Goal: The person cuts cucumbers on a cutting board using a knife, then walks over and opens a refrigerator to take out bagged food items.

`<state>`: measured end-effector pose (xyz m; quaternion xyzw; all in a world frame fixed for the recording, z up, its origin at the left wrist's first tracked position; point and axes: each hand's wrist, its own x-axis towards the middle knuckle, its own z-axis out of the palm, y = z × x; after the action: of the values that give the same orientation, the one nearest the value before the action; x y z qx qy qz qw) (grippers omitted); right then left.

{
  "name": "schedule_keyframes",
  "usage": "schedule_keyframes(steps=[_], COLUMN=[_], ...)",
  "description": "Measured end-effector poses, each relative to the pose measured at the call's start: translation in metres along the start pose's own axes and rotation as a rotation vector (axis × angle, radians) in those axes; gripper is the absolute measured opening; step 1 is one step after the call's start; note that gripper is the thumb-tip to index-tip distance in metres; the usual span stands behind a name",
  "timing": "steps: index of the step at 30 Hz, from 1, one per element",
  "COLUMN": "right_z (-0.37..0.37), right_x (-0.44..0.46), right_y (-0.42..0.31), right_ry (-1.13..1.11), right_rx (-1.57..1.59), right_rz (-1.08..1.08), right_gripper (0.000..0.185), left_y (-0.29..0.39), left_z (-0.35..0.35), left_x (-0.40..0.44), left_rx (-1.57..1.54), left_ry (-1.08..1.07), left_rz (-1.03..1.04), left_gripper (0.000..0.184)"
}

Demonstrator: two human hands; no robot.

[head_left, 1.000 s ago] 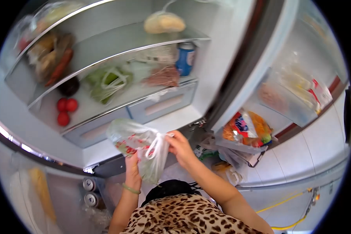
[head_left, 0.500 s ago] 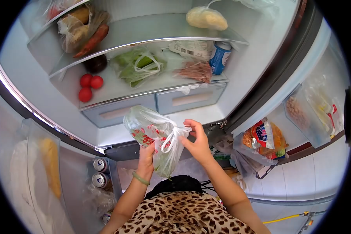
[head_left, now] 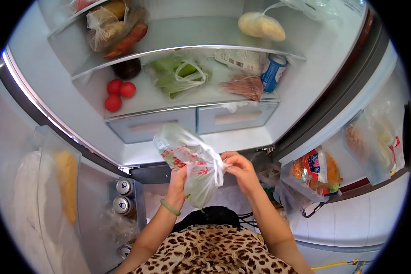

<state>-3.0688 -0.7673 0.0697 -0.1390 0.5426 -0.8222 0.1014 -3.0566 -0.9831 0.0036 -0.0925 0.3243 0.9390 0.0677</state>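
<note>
A clear plastic bag (head_left: 187, 160) with red print and green contents hangs between my hands, in front of the open fridge. My left hand (head_left: 178, 181) grips its left side from below, the fingers mostly hidden behind the plastic. At the bag's white tied handles, my right hand (head_left: 240, 171) pinches the knotted end between thumb and fingers. What the green contents are, I cannot make out. A pale green bangle (head_left: 170, 208) circles my left wrist.
On the lower shelf sit tomatoes (head_left: 114, 94), a bag of green vegetables (head_left: 180, 75), a meat pack (head_left: 244, 86) and a blue can (head_left: 273, 73). Two drawers (head_left: 153, 125) lie below. The left door holds cans (head_left: 122, 205); the right door holds a bread bag (head_left: 316, 166).
My right hand has shifted from resting over the handles to pinching the knot, drawing it to the right. The view has moved slightly, so the fridge appears further right.
</note>
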Motion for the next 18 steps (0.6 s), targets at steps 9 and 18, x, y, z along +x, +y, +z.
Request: schedule_keyframes(steps=[9,18], right_z=[0.003,-0.015], right_x=[-0.015,-0.027], right_y=[-0.015,-0.007], right_ry=[-0.296,-0.231], right_rx=[0.001,-0.150], right_rz=[0.071,0.141], right_gripper=[0.005,0.025], left_y=[0.007,0.025], left_z=[-0.020,-0.034], left_x=[-0.023,-0.029], left_rx=[-0.206,-0.188], left_ry=[0.007,0.089], left_rz=[-0.077,-0.029], left_gripper=[0.044,0.047])
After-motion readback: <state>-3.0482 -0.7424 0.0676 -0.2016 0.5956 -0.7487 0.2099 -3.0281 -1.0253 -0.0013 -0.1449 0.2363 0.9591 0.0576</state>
